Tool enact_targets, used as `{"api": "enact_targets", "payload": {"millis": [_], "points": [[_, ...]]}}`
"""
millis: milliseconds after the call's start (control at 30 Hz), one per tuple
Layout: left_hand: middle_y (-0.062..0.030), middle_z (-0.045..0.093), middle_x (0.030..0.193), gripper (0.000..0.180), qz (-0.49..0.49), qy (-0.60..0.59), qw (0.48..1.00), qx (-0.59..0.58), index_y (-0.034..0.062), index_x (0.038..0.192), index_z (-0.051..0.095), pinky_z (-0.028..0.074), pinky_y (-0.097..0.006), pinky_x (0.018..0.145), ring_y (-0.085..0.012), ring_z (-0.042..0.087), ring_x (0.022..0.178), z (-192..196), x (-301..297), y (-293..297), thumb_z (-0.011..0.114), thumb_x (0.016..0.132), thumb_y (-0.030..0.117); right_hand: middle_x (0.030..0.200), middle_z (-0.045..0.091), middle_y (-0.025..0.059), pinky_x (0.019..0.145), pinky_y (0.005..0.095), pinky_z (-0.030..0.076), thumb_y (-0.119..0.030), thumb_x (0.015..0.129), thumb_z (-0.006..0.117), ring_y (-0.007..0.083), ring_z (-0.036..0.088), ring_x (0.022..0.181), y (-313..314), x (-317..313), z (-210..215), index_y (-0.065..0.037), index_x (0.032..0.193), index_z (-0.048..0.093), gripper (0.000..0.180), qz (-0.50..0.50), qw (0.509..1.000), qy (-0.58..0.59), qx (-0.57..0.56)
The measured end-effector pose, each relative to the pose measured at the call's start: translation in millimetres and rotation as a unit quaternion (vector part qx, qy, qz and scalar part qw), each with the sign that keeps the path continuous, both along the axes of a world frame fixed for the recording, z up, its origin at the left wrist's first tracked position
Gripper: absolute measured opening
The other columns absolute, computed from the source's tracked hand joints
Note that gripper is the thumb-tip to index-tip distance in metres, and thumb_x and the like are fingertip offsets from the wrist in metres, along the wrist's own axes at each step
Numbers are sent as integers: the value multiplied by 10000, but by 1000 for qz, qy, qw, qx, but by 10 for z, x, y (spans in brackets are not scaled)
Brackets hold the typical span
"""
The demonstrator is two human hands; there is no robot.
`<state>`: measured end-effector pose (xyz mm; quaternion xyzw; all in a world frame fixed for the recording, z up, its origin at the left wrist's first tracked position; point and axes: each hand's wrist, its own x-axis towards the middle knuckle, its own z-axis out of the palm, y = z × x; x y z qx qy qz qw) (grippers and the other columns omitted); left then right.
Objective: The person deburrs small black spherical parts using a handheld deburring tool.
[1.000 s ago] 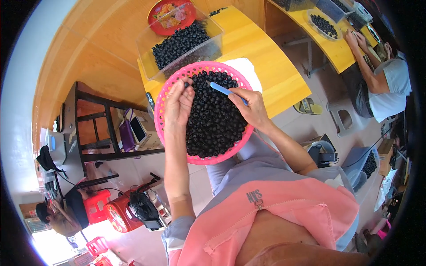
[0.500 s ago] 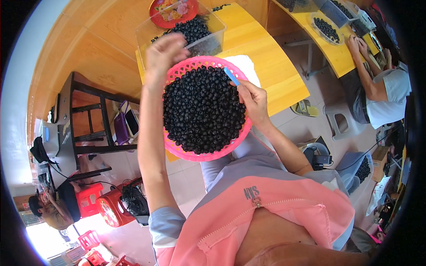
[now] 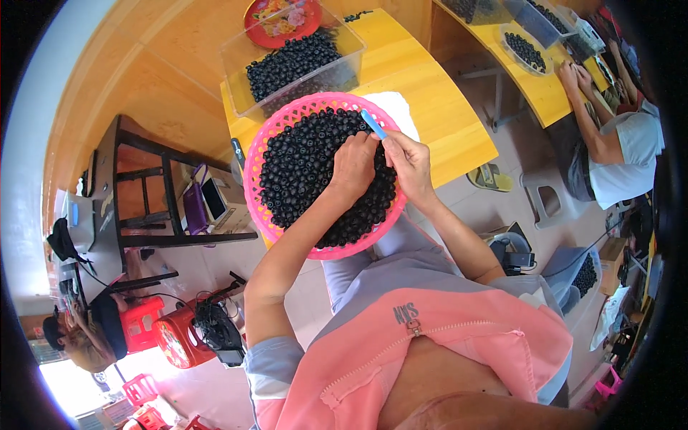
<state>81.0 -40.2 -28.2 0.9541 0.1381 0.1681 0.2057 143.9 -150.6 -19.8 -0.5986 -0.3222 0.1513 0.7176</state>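
A pink lattice-rimmed plastic basket (image 3: 253, 161) full of round black beads (image 3: 301, 165) rests over my lap, against the table's near edge. My right hand (image 3: 410, 165), at the basket's right side, is closed on a slim light-blue tool (image 3: 373, 123) whose kind I cannot make out. Above the beads, my left hand (image 3: 355, 168) has its fingers drawn together, with the tips against my right hand's fingers. Whatever those left fingertips hold, if anything, is hidden.
Behind the basket, a clear plastic bin (image 3: 351, 68) of black beads stands on the yellow table (image 3: 451, 107), beside a red floral tray (image 3: 283, 21). A white cloth (image 3: 393, 107) lies at the basket's far right. Another person (image 3: 623, 143) works at a second table on the right.
My left hand has come down from beside the clear bin to the beads, meeting my right hand. The basket's left side has shifted slightly left. The blue tool stays in my right hand.
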Motion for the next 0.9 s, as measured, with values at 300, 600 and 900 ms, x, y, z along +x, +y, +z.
{"api": "enact_targets", "payload": {"millis": [300, 600, 900], "points": [[-43, 630, 761, 221, 8, -123, 820, -559, 22, 892, 615, 502, -250, 680, -141, 610, 667, 348, -356, 453, 680, 691, -42, 584, 505, -10, 456, 208, 352, -195, 869, 563, 46, 448, 510, 16, -26, -2, 20, 957, 629, 242, -2, 1000, -2, -9], [-100, 611, 993, 212, -35, -206, 618, -758, 39, 1034, 557, 509, -275, 747, -177, 605, 849, 281, -628, 390, 574, 824, 15, 705, 626, 127, 544, 264, 441, -176, 833, 595, 146, 579, 602, 11, -45, 70, 44, 907, 627, 235, -5, 991, -115, -63], [-87, 612, 991, 188, -29, -252, 610, -750, 37, 996, 577, 501, -275, 789, -167, 604, 857, 263, -663, 366, 573, 816, -15, 696, 619, 124, 487, 292, 426, -176, 811, 609, 195, 582, 545, -4, -58, 119, 22, 838, 633, 201, 10, 980, -185, -71]]}}
